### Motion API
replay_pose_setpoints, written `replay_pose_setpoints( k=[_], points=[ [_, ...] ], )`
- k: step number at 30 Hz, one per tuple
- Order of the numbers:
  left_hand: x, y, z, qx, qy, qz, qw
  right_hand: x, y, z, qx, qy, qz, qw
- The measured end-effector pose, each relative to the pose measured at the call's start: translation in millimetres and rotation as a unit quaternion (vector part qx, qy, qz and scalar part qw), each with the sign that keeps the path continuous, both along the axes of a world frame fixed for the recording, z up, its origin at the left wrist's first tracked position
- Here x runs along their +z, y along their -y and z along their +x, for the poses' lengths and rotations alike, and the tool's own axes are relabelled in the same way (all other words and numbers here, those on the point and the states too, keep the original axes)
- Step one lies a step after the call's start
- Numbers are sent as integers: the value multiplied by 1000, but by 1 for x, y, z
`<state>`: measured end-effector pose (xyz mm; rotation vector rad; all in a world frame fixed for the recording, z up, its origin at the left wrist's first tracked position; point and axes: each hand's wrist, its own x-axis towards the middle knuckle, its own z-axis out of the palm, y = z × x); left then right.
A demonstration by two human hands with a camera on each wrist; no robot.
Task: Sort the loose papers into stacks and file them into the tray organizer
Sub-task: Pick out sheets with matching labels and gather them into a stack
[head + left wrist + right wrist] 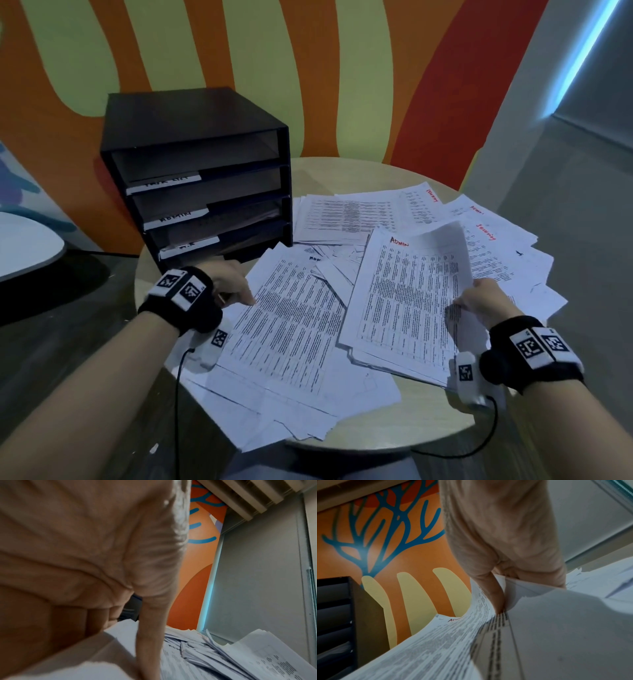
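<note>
Loose printed papers (349,212) lie scattered across a round wooden table (329,171). A black tray organizer (198,164) with white labelled shelf fronts stands at the table's back left, and its side (334,615) shows in the right wrist view. My right hand (479,298) grips the right edge of a stack headed "Admin" in red (404,294), bending it upward; the thumb (496,595) lies on the printed top sheet (453,642). My left hand (236,284) pinches the left edge of a printed sheet (291,315) lying flat, thumb (150,635) on top.
Sheets with red headings (486,246) fan out toward the table's right rim, and some papers overhang the near edge (291,431). A dark desk with a white object (20,246) adjoins on the left. A striped wall stands behind. Cables hang from both wrist cameras.
</note>
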<state>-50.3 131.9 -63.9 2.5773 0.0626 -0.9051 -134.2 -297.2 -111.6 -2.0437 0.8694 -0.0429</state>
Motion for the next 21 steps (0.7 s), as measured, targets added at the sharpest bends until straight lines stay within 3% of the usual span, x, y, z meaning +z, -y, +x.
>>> replay_pose_setpoints(
  k=[4,10,15,21],
  points=[
    [-9,7,1,74,77,-124,987,2,-4,-2,5,-2,-9,1000],
    [3,19,0,54,239,-117,962,5,-7,-3,2,2,-11,1000],
    [57,22,-16,35,455,-113,883,4,-7,-2,-6,7,-1,1000],
    [107,11,-29,71,516,-241,819,10,7,-6,-43,43,32,998]
  ],
)
